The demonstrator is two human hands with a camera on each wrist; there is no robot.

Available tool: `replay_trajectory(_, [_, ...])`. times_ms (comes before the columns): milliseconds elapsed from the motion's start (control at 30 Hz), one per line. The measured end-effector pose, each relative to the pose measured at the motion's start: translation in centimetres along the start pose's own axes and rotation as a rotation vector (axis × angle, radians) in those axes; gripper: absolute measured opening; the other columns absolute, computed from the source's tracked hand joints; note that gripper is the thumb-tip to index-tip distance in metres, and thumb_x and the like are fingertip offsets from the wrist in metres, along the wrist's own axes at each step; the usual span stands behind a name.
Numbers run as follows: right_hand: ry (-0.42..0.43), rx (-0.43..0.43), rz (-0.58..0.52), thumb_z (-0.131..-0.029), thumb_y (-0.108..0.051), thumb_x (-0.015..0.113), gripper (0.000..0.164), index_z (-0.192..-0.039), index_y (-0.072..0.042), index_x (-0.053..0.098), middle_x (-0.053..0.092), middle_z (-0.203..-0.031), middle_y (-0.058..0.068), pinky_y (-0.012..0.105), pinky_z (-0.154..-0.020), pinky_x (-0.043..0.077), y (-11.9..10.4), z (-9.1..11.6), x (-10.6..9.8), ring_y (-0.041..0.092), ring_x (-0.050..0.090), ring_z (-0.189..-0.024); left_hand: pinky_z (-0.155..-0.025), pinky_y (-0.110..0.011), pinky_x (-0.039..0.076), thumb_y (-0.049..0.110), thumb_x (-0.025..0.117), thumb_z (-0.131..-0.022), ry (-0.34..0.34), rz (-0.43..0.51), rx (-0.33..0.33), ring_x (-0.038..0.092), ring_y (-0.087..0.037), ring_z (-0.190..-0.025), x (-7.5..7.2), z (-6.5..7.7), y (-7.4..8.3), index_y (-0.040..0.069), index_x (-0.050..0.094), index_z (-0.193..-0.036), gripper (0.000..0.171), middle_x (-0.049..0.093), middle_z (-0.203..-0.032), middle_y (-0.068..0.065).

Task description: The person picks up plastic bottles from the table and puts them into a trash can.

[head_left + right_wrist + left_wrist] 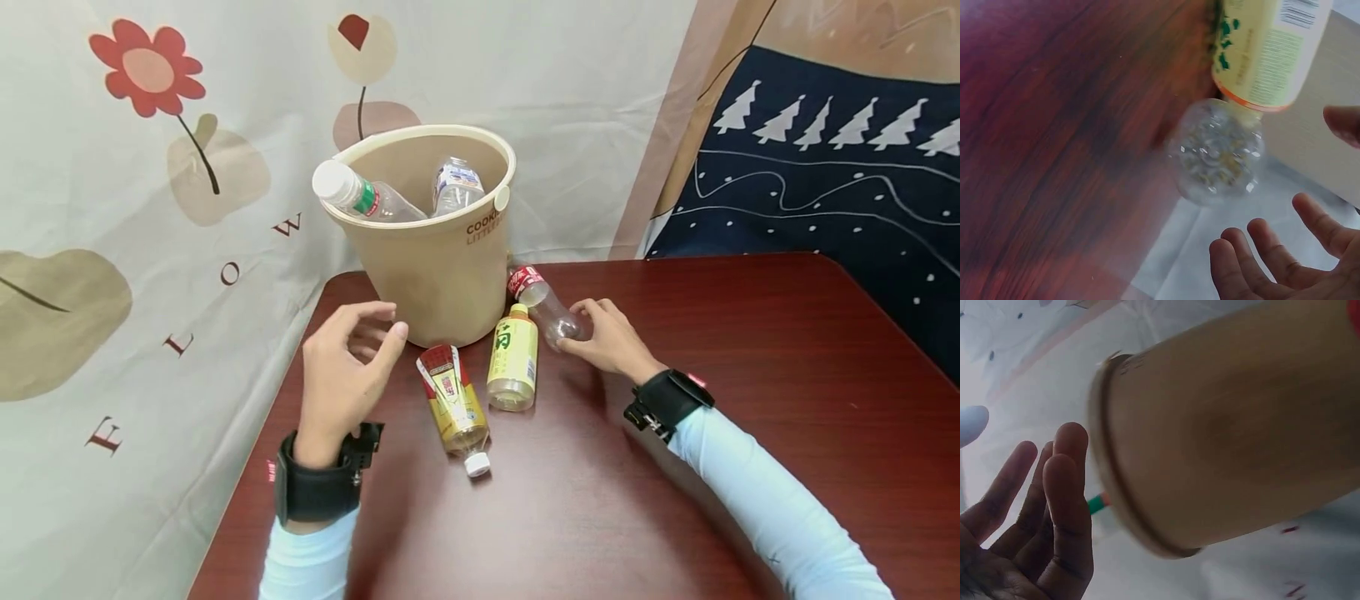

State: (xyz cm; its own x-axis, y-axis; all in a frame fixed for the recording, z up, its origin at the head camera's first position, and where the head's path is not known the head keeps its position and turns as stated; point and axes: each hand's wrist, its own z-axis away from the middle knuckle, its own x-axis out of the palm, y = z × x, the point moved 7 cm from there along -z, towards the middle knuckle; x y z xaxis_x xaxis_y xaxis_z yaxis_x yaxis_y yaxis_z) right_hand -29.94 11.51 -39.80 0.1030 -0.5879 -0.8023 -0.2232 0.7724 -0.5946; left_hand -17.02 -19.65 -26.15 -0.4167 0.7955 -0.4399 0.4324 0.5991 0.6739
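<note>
Desk (787, 350): reddish brown, wood-grained, backed by a printed white cloth (585, 125) on the left and far sides; a dark blue cloth (810, 192) patterned with white trees is seen at the far right. Bin (435, 287): one, beige, stood upright toward the far left of the desk, dark lettering below the rim. Held in the bin: a green-banded bottle (367, 198), white-capped, tilted with its cap over the left rim; and a blue-labelled bottle (458, 187), clear, placed toward the right. Red-labelled bottle (555, 315): clear, laid on the desk just right of the bin, base turned near and right, neck end directed far and left. Yellow-labelled bottle (513, 358): laid just left of the red-labelled bottle, cap pointed far; contact between the two cannot be told. Red-and-yellow bottle (454, 404): laid near the bin, white cap turned to the near side. Right hand (611, 340): placed at the base of the red-labelled bottle, grip released, thumb and fingers spread; whether the plastic is touched cannot be told. Left hand (345, 375): raised just left and near of the bin, grip released, fingers loosely bent, nothing held.
</note>
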Motion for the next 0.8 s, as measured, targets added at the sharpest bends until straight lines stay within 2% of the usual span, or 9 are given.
replay_trajectory(133, [-0.017,0.027,0.024,-0.081,-0.035,0.076,0.06,-0.125,-0.004,0.05,0.046,-0.128,0.024,0.052,-0.09,0.049,0.0,-1.3,1.2,0.037,0.051,-0.11,-0.065,-0.01,0.049,0.015,0.072,-0.088,-0.01,0.05,-0.069,0.062,0.003,-0.077,1.1,1.0,-1.3,0.008,0.07,-0.109,0.022,0.071,-0.101,-0.008])
replay_trajectory(433, [0.007,0.13,0.09,-0.079,-0.033,0.077,0.056,-0.12,-0.01,0.046,0.045,-0.117,0.019,0.049,-0.079,0.053,0.5,-2.7,3.2,0.038,0.057,-0.096,-0.066,-0.014,0.05,0.015,0.071,-0.088,-0.063,0.072,-0.102,0.063,-0.003,-0.077,2.2,1.5,-1.4,0.01,0.071,-0.107,0.02,0.07,-0.099,-0.004])
replay_trajectory(667, [0.073,0.146,0.051,-0.077,-0.029,0.076,0.057,-0.121,-0.01,0.045,0.046,-0.12,0.02,0.051,-0.08,0.054,1.2,-2.8,2.9,0.04,0.058,-0.097,-0.067,-0.016,0.051,0.017,0.07,-0.089,-0.112,0.092,-0.117,0.065,-0.008,-0.078,2.8,1.5,-1.6,0.01,0.071,-0.108,0.019,0.071,-0.097,-0.004])
replay_trajectory(800, [0.157,0.113,-0.015,-0.075,-0.028,0.075,0.055,-0.12,-0.011,0.048,0.046,-0.123,0.019,0.052,-0.083,0.053,1.4,-2.3,1.7,0.039,0.057,-0.099,-0.068,-0.018,0.051,0.017,0.069,-0.09,-0.138,0.093,-0.134,0.065,-0.011,-0.08,3.1,1.4,-1.7,0.01,0.07,-0.108,0.019,0.07,-0.098,-0.004])
